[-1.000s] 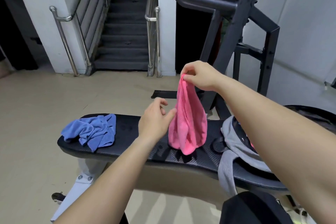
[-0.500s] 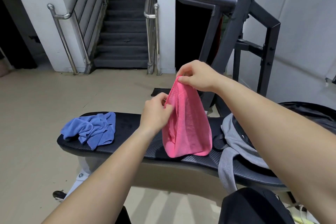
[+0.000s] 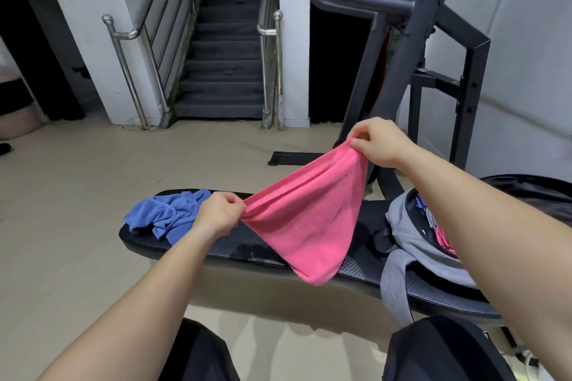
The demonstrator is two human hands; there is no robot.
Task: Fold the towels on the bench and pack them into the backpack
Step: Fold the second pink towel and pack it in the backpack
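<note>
A pink towel (image 3: pixel 309 223) hangs stretched between both hands above the black bench (image 3: pixel 247 252), its lower fold sagging to the front edge of the pad. My left hand (image 3: pixel 218 215) pinches one corner, low and to the left. My right hand (image 3: pixel 379 141) pinches the other corner, higher and to the right. A crumpled blue towel (image 3: pixel 167 215) lies on the bench's left end. A grey backpack (image 3: pixel 411 237) sits open on the right end, with pink and blue cloth showing inside; my right forearm hides part of it.
A black steel rack frame (image 3: pixel 399 49) stands behind the bench on the right. A staircase (image 3: pixel 226 49) with metal handrails rises at the back. Beige floor (image 3: pixel 62 210) stretches to the left. My knees in dark trousers (image 3: pixel 442 349) are at the bottom edge.
My left hand took hold of the pink towel and pulled its corner left and down. The towel went from hanging bunched under my right hand to being spread between both hands.
</note>
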